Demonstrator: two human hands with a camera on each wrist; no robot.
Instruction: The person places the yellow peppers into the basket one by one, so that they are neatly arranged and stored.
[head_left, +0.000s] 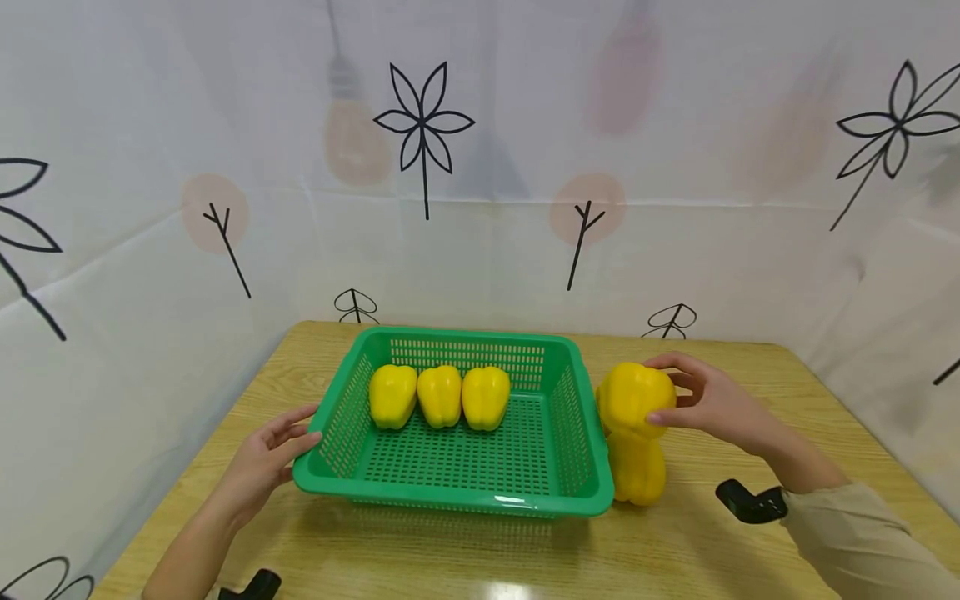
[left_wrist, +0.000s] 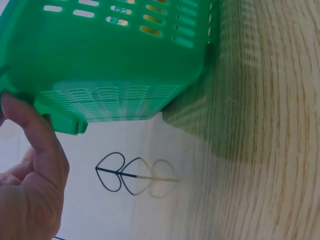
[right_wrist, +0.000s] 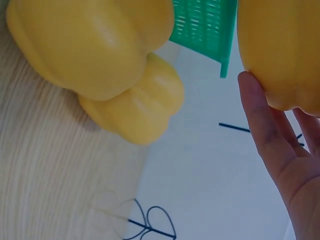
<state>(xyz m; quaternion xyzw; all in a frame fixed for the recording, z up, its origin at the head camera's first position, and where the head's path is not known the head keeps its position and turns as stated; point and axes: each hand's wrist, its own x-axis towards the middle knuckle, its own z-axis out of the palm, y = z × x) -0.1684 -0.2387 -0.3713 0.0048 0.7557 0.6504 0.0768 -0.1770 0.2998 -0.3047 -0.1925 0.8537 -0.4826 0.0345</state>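
A green plastic basket (head_left: 480, 500) has three yellow bell peppers in a row inside, the middle bell pepper (head_left: 439, 396) between the other two. With thumb over the rim and fingers below it, my left hand (head_left: 262, 458) grips the basket's left edge; the left wrist view shows fingers (left_wrist: 42, 135) curled at that rim. On the right, my right hand (head_left: 708, 400) holds another yellow bell pepper (head_left: 633, 396) between thumb and fingers, raised off the table. Below it, two more bell peppers (right_wrist: 90, 45) rest on the table beside the basket, mostly overlapped in the head view.
The wood-grain table (head_left: 720, 517) extends around the basket. Behind it hangs a pale curtain (head_left: 495, 267) printed with flowers and twigs, also along both sides. A black wrist device (head_left: 750, 502) sits by the right sleeve (head_left: 862, 533).
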